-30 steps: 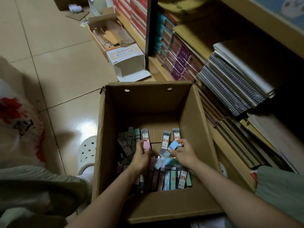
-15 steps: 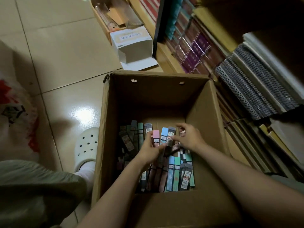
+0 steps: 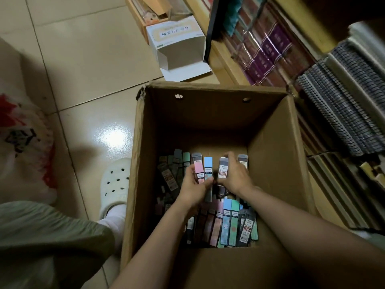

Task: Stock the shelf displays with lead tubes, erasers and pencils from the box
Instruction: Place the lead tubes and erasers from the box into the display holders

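An open cardboard box [image 3: 208, 113] stands on the floor with several flat lead tubes [image 3: 229, 222] lying on its bottom in pastel and dark colours. Both my hands are down inside it. My left hand [image 3: 192, 189] grips a small fan of tubes, a pink one [image 3: 199, 168] and a blue one [image 3: 208, 166] showing on top. Right beside them, my right hand [image 3: 236, 176] pinches a dark grey tube [image 3: 223, 168] with a red label. More tubes [image 3: 175, 165] lie at the left of the box bottom.
A shelf unit [image 3: 312, 69] packed with notebooks and spiral pads stands right of the box. A small white carton [image 3: 177, 46] lies open on the tiled floor behind it. My white clog [image 3: 114, 184] and a plastic bag [image 3: 23, 142] are at the left.
The camera has come closer over the box. My right hand has taken up a dark grey tube and brought it beside the pink and blue tubes in my left hand.
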### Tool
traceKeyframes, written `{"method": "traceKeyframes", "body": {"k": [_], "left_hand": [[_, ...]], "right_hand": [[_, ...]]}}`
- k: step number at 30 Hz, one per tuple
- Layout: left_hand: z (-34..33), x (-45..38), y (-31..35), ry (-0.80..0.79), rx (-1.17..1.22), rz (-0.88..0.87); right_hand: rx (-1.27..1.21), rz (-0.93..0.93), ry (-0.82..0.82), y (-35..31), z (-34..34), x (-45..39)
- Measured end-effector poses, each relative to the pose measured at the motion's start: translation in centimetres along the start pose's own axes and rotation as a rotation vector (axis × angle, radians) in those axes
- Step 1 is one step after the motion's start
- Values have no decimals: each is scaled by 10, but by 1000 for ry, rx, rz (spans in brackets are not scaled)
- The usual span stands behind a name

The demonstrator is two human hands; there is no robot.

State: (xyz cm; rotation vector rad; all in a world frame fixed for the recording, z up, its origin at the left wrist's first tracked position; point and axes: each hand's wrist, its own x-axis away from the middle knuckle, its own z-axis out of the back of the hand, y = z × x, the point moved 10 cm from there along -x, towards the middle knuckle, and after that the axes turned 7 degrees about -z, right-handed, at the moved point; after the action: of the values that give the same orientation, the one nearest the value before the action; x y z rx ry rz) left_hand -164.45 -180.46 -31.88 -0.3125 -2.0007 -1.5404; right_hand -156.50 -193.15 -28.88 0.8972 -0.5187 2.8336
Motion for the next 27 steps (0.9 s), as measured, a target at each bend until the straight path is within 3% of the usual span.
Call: {"method": "traceKeyframes", "body": {"k": [8, 15, 21, 27], "left_hand": [[-8, 18, 68, -63, -188, -127], [-67, 50, 206, -354, -407, -321], [-142, 112, 331, -584, -460, -497], [-199, 174, 384, -714, -299, -557]], "right_hand": [[-386, 85, 141, -11, 85, 42], [-507, 271, 200, -44, 244, 125], [-515, 376, 497, -35, 361, 227], [-408, 405, 768, -18, 431, 293]]}}
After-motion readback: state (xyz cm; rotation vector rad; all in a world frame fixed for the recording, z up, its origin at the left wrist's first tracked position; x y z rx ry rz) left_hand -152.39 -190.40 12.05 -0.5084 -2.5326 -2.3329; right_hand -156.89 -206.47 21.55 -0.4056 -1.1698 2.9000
